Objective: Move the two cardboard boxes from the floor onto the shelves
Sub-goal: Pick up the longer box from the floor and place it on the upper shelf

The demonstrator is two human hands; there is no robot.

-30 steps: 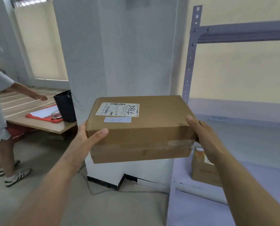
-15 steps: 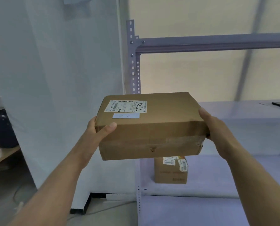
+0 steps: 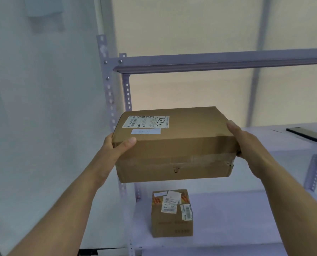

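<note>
I hold a large brown cardboard box [image 3: 174, 145] with a white shipping label on top, in the air in front of the metal shelves. My left hand [image 3: 117, 145] grips its left end, thumb on top. My right hand [image 3: 244, 143] presses against its right end. The box hangs level at about the height of the middle shelf [image 3: 276, 137]. A smaller cardboard box [image 3: 172, 215] with several stickers stands on the lower shelf [image 3: 237, 218], directly below the held box.
The grey shelf frame has a perforated upright [image 3: 126, 93] at the left and an upper beam [image 3: 218, 60] above the box. A black phone [image 3: 309, 134] lies on the middle shelf at the right. A white wall [image 3: 43, 108] is at the left.
My view has swung right, from the room with a table and a person to facing the shelves. The held box has come in front of the shelf, and the small box below is now in full view.
</note>
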